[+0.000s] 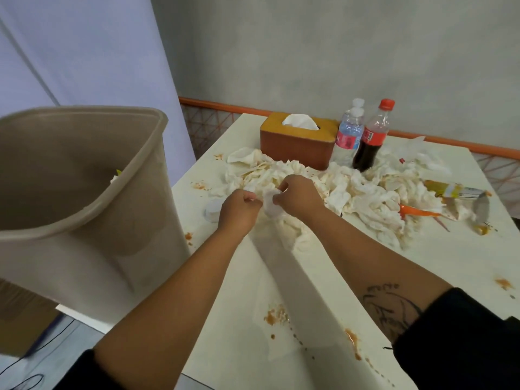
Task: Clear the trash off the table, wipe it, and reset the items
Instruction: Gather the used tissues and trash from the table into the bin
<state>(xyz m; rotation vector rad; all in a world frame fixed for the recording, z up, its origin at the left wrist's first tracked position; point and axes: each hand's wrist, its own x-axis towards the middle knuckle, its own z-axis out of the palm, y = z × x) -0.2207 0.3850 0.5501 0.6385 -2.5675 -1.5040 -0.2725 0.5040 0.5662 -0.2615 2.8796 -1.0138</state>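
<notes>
My left hand (239,210) and right hand (299,197) both pinch one crumpled white paper tissue (269,206) at the near edge of the sauce-stained tissue heap (351,192) on the white table (422,266); step in hand, I judge: clearing trash; next move: gather the wad, swing it left over the tall beige plastic bin (84,249).

bare table (422,266) nearside; tissue heap (351,192), bottles (371,139) beyond
</notes>
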